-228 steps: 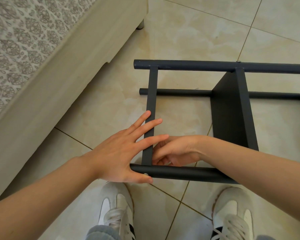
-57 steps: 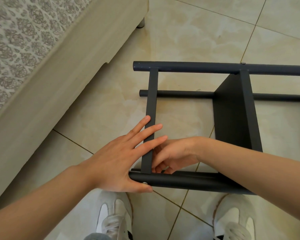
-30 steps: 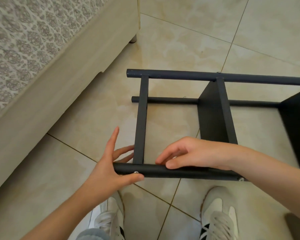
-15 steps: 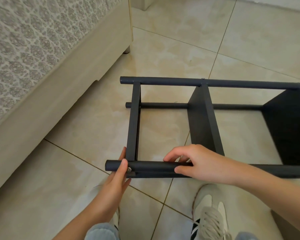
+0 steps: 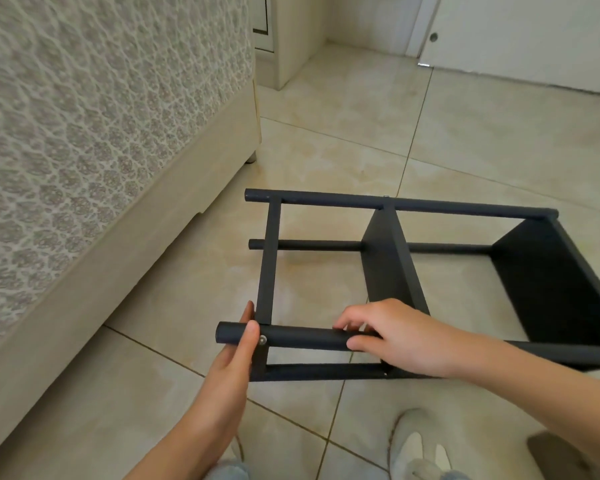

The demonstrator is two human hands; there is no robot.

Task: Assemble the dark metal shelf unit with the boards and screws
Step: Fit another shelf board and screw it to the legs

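Shelf unit (image 5: pixel 430 204), dark metal, lies on its side on the tiled floor (image 5: pixel 482 140), just right of the bed (image 5: pixel 84 133) with its patterned cover, and I look down on it from the head camera, the only view I have. Its near tube (image 5: pixel 302 337) runs left to right across the lower middle of my picture, with a second rail showing just below it. A flat crossbar (image 5: pixel 269 265) joins the near tube to the far one close to the left end. Further right stand two dark boards on edge between the tubes: a middle board (image 5: pixel 388 265) and an end board (image 5: pixel 548 282) at the right end. My left hand (image 5: pixel 236 358) grips the left end of the near tube, thumb wrapped over the front and fingers showing behind it. A small silver screw (image 5: pixel 263 339) sits in the tube just beside that thumb. My right hand (image 5: pixel 406 341) grips the same tube further along, fingers curled over the top and thumb pressed against the front. A white shoe (image 5: pixel 416 452) shows below the frame, and a white door (image 5: pixel 520 36) stands at the far side of the room.
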